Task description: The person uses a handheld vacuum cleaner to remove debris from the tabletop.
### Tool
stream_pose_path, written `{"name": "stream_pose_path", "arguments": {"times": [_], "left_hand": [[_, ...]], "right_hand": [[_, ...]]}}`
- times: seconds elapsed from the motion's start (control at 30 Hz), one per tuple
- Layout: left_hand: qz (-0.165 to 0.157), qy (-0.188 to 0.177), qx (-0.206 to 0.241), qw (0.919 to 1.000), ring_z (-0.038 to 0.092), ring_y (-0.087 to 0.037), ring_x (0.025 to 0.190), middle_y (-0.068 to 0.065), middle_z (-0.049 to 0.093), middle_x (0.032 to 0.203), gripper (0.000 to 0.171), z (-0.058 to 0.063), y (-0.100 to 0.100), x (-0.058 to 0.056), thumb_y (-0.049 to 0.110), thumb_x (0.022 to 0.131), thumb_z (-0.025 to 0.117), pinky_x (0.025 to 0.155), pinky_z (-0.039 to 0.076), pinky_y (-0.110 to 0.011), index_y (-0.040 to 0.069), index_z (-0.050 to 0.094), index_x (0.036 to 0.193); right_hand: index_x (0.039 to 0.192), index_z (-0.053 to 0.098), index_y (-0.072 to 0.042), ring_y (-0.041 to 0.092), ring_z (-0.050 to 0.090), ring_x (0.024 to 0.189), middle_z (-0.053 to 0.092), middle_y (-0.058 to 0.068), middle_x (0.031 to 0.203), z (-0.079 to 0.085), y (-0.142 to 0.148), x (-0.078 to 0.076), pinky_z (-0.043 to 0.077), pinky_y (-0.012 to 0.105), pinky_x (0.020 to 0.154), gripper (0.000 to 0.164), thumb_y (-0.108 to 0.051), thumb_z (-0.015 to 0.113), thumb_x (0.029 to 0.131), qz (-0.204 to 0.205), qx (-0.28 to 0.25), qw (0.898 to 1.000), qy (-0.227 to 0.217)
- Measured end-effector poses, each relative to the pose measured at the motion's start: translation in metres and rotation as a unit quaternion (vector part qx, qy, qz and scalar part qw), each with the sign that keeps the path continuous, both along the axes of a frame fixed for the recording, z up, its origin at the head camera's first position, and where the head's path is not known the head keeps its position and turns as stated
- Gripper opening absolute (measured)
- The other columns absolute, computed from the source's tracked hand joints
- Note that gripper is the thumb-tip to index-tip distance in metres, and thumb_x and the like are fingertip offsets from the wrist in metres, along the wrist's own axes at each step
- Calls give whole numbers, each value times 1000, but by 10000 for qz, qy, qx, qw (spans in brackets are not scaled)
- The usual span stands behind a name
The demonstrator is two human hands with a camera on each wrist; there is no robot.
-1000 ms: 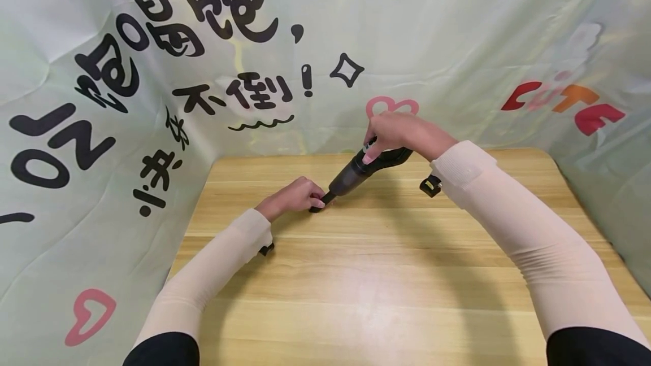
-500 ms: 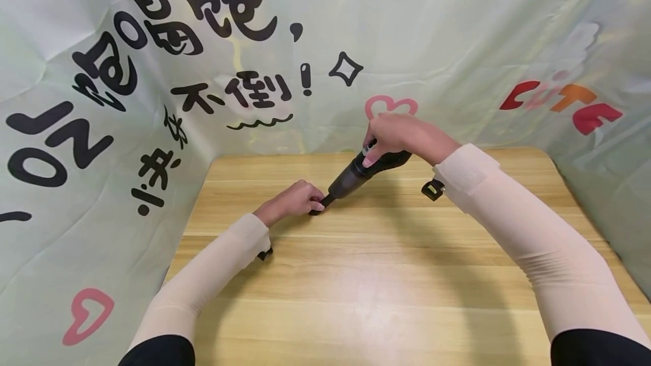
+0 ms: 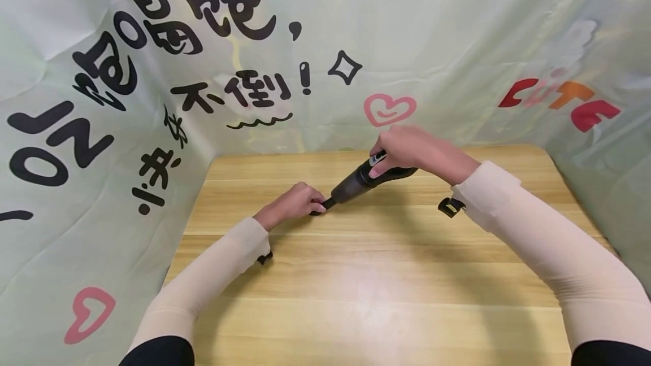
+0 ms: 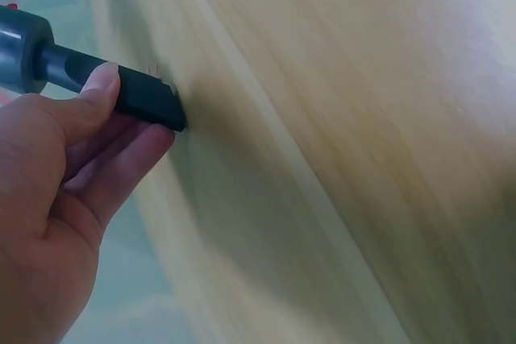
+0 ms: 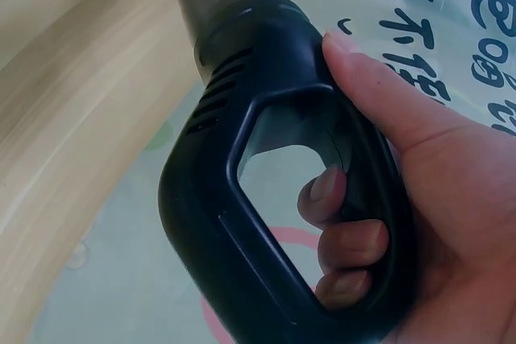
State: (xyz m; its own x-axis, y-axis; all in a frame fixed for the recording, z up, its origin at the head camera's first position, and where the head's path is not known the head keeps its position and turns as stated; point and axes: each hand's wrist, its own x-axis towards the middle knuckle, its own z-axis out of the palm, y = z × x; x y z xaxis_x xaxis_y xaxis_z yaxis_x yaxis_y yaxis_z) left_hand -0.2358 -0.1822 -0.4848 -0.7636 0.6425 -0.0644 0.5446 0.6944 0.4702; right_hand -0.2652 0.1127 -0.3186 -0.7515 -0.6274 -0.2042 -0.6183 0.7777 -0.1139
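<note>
A black handheld vacuum cleaner (image 3: 352,186) with a smoky see-through dust cup slants over the table, its narrow end down to the left. My right hand (image 3: 404,148) grips it by the loop handle (image 5: 387,199); in the right wrist view the fingers curl through the opening and the thumb lies along the top. At the low end, my left hand (image 3: 299,201) pinches the flat black crevice nozzle (image 4: 133,90) between thumb and fingers. The nozzle is joined to the vacuum's front, and its slanted tip is close over the wood in the left wrist view.
The light wooden table (image 3: 366,275) spreads in front of me. A pale cloth backdrop (image 3: 447,44) with black lettering and pink hearts rises behind it and along both sides. A small black wrist mount (image 3: 450,207) hangs under my right cuff.
My right hand has shifted right and lower with the vacuum's body, which now slants less steeply. The left hand stays almost in place on the nozzle.
</note>
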Motion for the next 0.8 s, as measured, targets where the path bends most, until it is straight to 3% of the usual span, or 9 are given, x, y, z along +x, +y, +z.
{"name": "stream_pose_path", "arguments": {"times": [0.13,0.27,0.53,0.8], "left_hand": [[-85,-150,144,9997,68,-10,73,-1,81,93,13,-2,4,-3,22,98,74,69,52,-22,12,83,97],[-36,-159,261,9995,66,-9,72,0,80,92,13,-5,7,-7,22,98,74,68,51,-22,12,82,97],[84,-77,453,9989,58,-5,66,1,78,86,12,-6,10,-12,23,97,75,63,47,-20,12,81,95],[39,22,569,9984,53,-5,64,3,76,82,13,-8,18,-15,24,96,76,61,43,-19,12,80,92]], "right_hand": [[112,82,-24,16,58,73,74,-3,87,-2,7,2,43,31,63,40,-52,83,84,-62,-75,9999,33],[103,82,-28,16,56,71,70,-4,81,2,6,4,41,32,60,32,-54,82,85,-79,-2,9999,87],[119,80,-26,17,64,85,80,-2,110,20,-7,7,45,36,62,46,-52,85,82,46,310,9977,609],[122,79,-27,17,61,82,79,-1,108,26,-6,10,44,34,59,48,-52,85,82,-28,567,9959,700]]}}
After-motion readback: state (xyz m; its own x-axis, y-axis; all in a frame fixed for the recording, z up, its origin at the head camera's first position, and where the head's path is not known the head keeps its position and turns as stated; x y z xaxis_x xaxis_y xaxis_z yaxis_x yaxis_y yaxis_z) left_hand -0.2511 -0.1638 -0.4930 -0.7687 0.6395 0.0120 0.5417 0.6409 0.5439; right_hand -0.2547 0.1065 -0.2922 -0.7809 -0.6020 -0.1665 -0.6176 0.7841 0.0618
